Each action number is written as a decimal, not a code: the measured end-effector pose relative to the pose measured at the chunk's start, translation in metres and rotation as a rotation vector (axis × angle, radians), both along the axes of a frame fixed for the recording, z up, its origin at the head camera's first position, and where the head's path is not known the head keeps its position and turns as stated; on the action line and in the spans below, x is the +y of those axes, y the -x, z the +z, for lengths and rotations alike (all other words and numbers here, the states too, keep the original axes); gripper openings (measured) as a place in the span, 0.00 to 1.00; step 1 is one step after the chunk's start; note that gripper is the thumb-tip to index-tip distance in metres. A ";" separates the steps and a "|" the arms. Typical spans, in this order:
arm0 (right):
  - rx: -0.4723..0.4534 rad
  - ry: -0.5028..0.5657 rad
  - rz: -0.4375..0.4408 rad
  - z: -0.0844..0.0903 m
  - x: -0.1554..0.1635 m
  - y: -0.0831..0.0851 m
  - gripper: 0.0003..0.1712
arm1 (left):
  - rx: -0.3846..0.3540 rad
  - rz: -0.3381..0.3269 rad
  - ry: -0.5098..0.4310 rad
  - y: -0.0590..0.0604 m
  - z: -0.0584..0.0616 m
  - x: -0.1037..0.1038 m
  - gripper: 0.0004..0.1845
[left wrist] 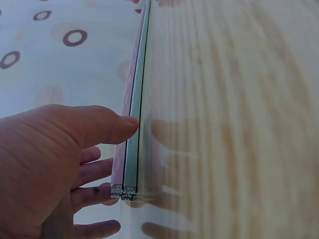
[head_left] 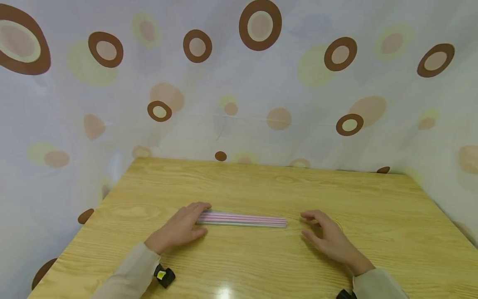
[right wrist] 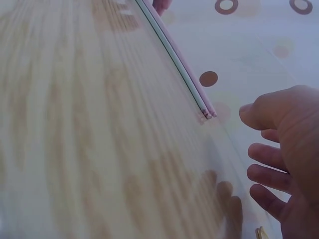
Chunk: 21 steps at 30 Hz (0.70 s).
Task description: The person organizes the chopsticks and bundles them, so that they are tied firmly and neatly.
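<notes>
A flat row of slender pink and pale green sticks [head_left: 242,219] lies across the wooden table, their exact kind unclear. At its left end is my left hand [head_left: 184,226], thumb on the near side and fingers on the far side. In the left wrist view that thumb [left wrist: 107,127] passes in front of the sticks [left wrist: 132,154]; contact is hard to judge. My right hand [head_left: 328,238] stays apart from the right end, its fingers loosely bent around nothing. A thin yellow loop [head_left: 338,225], like a rubber band, lies just behind it, partly hidden.
The wooden table [head_left: 261,187] reaches back to a pale patterned cloth [head_left: 261,91] that hangs behind it and along both sides. A dark wrist camera [head_left: 164,277] sits under the left sleeve, low over the tabletop.
</notes>
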State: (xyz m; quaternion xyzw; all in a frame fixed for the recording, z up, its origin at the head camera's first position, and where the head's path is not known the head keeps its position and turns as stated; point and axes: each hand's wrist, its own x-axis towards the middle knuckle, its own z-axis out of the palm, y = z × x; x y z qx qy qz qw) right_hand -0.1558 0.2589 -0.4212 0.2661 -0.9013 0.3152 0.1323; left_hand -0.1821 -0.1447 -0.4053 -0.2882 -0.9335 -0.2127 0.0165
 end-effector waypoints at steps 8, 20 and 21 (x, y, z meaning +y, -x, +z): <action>0.023 0.005 0.026 -0.003 -0.006 0.009 0.23 | -0.019 -0.002 -0.011 0.003 0.000 0.001 0.29; -0.017 0.046 0.102 -0.002 -0.023 0.018 0.23 | 0.023 -0.033 -0.047 0.007 -0.004 0.001 0.26; -0.029 0.048 0.114 -0.003 -0.026 0.018 0.23 | 0.020 -0.034 -0.051 0.006 -0.006 0.001 0.25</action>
